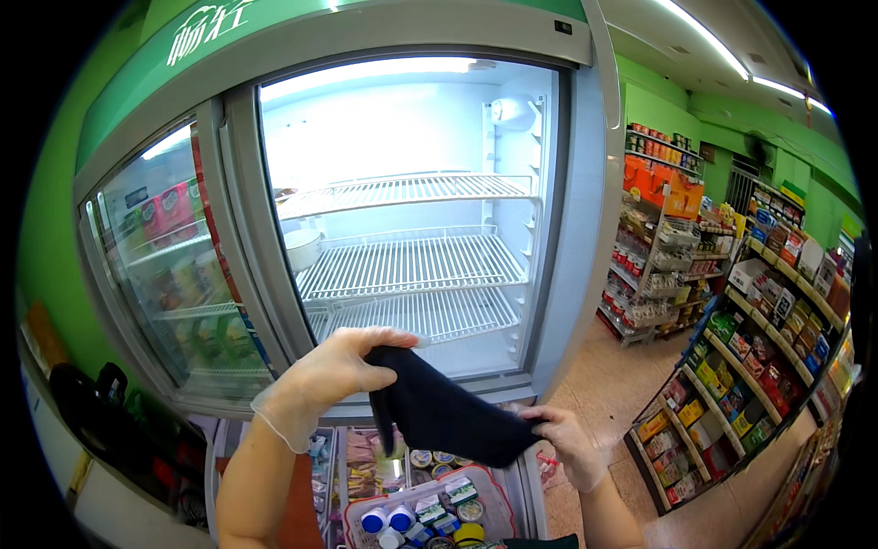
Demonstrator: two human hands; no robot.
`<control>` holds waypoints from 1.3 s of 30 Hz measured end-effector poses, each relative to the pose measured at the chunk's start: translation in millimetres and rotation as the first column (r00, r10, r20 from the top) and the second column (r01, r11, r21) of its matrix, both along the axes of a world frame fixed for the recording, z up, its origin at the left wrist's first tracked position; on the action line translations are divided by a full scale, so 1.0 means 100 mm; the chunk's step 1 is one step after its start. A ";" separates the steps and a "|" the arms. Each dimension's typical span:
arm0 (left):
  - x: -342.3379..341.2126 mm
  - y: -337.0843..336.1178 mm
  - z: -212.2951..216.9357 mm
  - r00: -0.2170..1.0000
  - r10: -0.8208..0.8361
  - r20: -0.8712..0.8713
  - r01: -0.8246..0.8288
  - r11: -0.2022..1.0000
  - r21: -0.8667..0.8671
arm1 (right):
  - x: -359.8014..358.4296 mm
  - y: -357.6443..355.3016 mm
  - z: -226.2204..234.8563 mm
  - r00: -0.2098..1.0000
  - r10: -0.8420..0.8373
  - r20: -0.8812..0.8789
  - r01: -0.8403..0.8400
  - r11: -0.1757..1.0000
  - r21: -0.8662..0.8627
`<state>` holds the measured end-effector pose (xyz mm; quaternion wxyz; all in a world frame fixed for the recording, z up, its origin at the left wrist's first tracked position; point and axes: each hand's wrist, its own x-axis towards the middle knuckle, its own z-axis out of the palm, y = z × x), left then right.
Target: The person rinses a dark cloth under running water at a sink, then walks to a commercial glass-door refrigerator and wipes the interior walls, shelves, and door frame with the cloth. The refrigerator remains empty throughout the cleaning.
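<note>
A dark navy cloth (pixel 457 412) is stretched between my two hands in front of an upright display fridge (pixel 585 229). My left hand (pixel 343 366), in a clear thin glove, pinches its upper left end between thumb and fingers. At the lower right end, my right hand (pixel 572 444), also gloved, grips the other corner. Part of the cloth hangs down below my left hand. Behind it, the fridge's right side stands open, showing bare white wire shelves (pixel 412 261). A white round container (pixel 302 249) sits at the left of the middle shelf.
Below my hands, a basket (pixel 508 499) of bottles and tubs rests on a chest freezer (pixel 320 485) with packaged goods inside. The fridge's left glass door (pixel 165 265) covers stocked shelves. On the right stand a tiered snack rack (pixel 732 384) and more store shelving (pixel 654 238).
</note>
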<state>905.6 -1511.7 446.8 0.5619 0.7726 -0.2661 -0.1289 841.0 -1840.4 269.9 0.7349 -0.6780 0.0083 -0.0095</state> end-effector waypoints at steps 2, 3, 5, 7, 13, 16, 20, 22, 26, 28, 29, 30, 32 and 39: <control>-0.06 -0.04 0.18 0.977 -0.012 0.212 -0.039 0.971 0.236 | -0.03 0.00 0.06 1.000 0.010 0.018 -0.011 0.997 0.075; -0.06 -0.04 0.25 0.956 -0.024 0.294 -0.074 0.945 0.317 | -0.05 -0.04 0.05 1.000 0.020 0.024 -0.021 0.998 0.054; -0.07 -0.06 0.40 0.856 -0.092 0.508 -0.195 0.854 0.483 | -0.07 -0.08 0.06 0.997 0.005 0.071 -0.007 1.000 0.029; -0.05 -0.08 0.46 0.798 -0.041 0.601 -0.319 0.818 0.479 | -0.09 -0.12 0.12 0.987 -0.044 0.155 0.041 0.999 0.021; 0.13 0.08 0.54 0.755 0.118 0.645 -0.492 0.752 0.439 | 0.00 -0.38 0.43 0.944 -0.068 0.324 0.077 0.997 -0.016; 0.43 0.36 0.36 0.916 0.274 0.293 -0.341 0.916 0.210 | 0.08 -0.36 0.68 0.934 -0.174 0.312 0.083 0.956 0.282; 0.56 0.45 -0.19 0.976 0.132 -0.175 -0.189 0.910 -0.369 | 0.13 -0.28 0.85 0.966 -0.189 0.174 0.153 0.968 0.201; 0.48 0.23 -0.45 0.858 0.166 -0.487 -0.384 0.836 -0.392 | 0.18 -0.08 0.81 0.928 -0.330 0.172 0.275 0.920 0.280; 0.31 -0.33 -0.96 0.864 -0.237 -0.444 -0.030 0.856 -0.516 | 0.15 0.50 0.74 0.982 -0.039 0.186 -0.015 0.960 0.280; -0.01 -0.61 -0.98 0.860 -0.244 -0.448 -0.041 0.843 -0.537 | 0.16 0.82 0.81 0.994 0.028 0.105 -0.062 0.943 0.328; -0.06 -0.73 -1.03 0.919 -0.168 -0.356 -0.026 0.876 -0.481 | 0.22 0.87 0.76 0.990 0.087 0.115 -0.120 0.937 0.328; -0.08 -0.78 -1.02 0.963 -0.094 -0.252 -0.022 0.906 -0.422 | 0.22 0.85 0.76 0.986 0.099 0.137 -0.130 0.961 0.246; -0.09 -0.74 -0.96 0.970 -0.034 -0.239 -0.043 0.950 -0.308 | 0.19 0.74 0.80 0.976 0.128 0.174 -0.142 0.987 0.073; -0.08 -0.61 -0.72 0.922 -0.216 -0.320 0.142 0.961 -0.239 | 0.15 0.58 0.42 0.873 0.452 0.182 -0.449 0.892 -0.061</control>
